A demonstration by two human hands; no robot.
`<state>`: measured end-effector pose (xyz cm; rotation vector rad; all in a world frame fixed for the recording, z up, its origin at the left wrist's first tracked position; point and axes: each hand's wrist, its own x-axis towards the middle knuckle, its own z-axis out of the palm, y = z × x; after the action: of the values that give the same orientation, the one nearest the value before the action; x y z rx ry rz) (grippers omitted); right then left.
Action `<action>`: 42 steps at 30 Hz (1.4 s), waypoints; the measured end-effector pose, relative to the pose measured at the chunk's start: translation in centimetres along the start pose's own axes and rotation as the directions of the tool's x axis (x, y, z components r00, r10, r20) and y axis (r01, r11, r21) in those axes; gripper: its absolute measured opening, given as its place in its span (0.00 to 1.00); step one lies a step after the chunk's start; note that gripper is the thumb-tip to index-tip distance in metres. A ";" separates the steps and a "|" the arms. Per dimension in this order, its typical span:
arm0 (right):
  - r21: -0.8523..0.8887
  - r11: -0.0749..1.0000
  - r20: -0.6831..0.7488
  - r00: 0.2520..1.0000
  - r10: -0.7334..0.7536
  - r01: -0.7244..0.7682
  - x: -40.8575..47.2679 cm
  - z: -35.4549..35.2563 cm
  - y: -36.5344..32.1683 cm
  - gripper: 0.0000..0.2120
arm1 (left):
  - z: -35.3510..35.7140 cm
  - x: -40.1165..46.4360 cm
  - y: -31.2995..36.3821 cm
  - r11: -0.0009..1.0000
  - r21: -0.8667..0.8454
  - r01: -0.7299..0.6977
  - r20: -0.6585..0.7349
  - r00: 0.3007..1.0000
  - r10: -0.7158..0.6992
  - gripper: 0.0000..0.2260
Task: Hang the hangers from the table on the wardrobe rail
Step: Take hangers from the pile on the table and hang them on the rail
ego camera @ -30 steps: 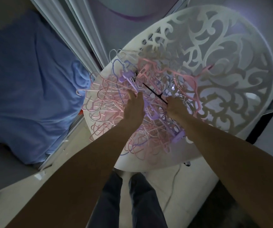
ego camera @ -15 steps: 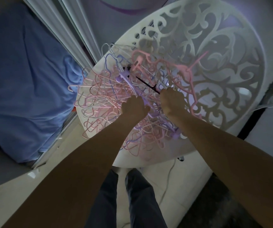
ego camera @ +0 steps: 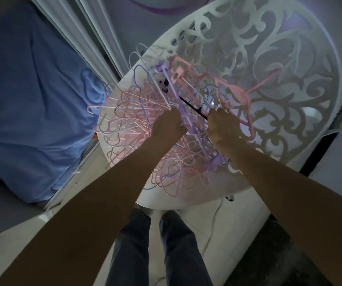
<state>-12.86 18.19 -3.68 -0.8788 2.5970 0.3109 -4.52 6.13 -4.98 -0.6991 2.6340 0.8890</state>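
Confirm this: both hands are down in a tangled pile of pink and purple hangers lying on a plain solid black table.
Wrong on the table. The head view shows the left hand and right hand in the tangled pile of pink and purple hangers, but it lies on a white table with an ornate cut-out scroll pattern.

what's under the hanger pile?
The white round table: solid top showing around the pile of pink, purple and white hangers, cut-out scrollwork beyond it. Both hands reach into the tangle; anything beneath it is hidden.
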 end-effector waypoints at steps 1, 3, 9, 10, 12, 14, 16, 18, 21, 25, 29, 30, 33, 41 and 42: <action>0.003 1.000 -0.001 1.000 0.006 -0.006 0.0 0.0 0.0 0.11 | -0.5 0.1 0.0 1.000 0.015 -0.001 -0.005 1.000 0.001 0.12; 0.007 0.999 0.001 0.999 0.035 -0.035 -0.1 -0.1 -0.2 0.11 | -1.2 0.4 -0.2 0.999 0.035 0.006 0.004 1.000 -0.006 0.10; 0.049 0.992 -0.005 0.993 0.119 -0.118 0.0 -1.8 -0.2 0.14 | -3.1 0.4 0.0 0.992 -0.109 0.057 0.033 0.998 -0.054 0.10; 0.045 0.991 -0.004 0.992 0.128 -0.128 0.0 -2.1 -0.1 0.14 | -3.4 0.2 0.1 0.990 -0.116 0.078 0.023 0.997 -0.076 0.10; 0.035 0.990 0.003 0.991 0.134 -0.134 -0.2 -2.6 -0.3 0.14 | -4.0 -0.1 0.0 0.981 -0.141 0.130 0.002 0.991 -0.131 0.10; 0.036 0.994 0.022 0.995 0.101 -0.102 -0.5 -2.9 -0.6 0.14 | -4.5 -0.2 -0.3 0.969 -0.163 0.185 0.002 0.982 -0.188 0.09; 0.086 0.995 0.053 0.998 0.046 -0.051 -0.5 -2.9 -0.8 0.14 | -5.0 -0.4 -0.5 0.962 -0.140 0.234 0.054 0.972 -0.229 0.09; 0.209 0.975 0.108 0.993 0.050 -0.072 -0.2 -2.9 -1.1 0.15 | -5.3 -0.8 -0.6 0.966 -0.096 0.240 0.124 0.966 -0.227 0.10; 0.337 0.934 0.139 0.987 0.076 -0.119 0.4 -2.6 -1.4 0.20 | -5.3 -1.1 -0.7 0.972 -0.063 0.228 0.165 0.962 -0.215 0.09; 0.193 0.980 -0.037 0.998 0.057 -0.049 0.0 -2.9 -1.5 0.14 | -5.7 -0.8 -0.9 0.967 -0.094 0.238 0.132 0.966 -0.225 0.07; 0.182 0.983 -0.152 0.988 0.024 0.004 -1.0 -3.5 -2.0 0.12 | -7.2 -1.0 0.2 0.958 -0.144 0.247 0.137 0.964 -0.228 0.07; 0.188 0.982 -0.165 0.986 0.011 0.021 -1.3 -3.8 -2.0 0.13 | -7.7 -1.1 0.7 0.955 -0.161 0.249 0.144 0.963 -0.227 0.07; 0.202 0.976 -0.199 0.979 -0.043 0.084 -2.2 -5.0 -1.8 0.15 | -9.7 -1.6 1.6 0.891 -0.361 0.274 0.204 0.956 -0.211 0.06; 0.258 0.965 -0.220 0.976 0.004 0.054 -4.3 -11.8 -0.4 0.17 | -17.0 -4.6 5.4 0.443 -0.827 0.345 0.313 0.938 -0.145 0.04; 0.260 0.965 -0.217 0.976 0.026 0.031 -4.5 -12.4 0.2 0.17 | -17.7 -5.0 5.8 0.438 -0.835 0.332 0.317 0.942 -0.111 0.03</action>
<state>-13.16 16.76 9.44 -0.8624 2.7513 -0.1382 -5.07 0.87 13.54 -1.0472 1.6305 2.1322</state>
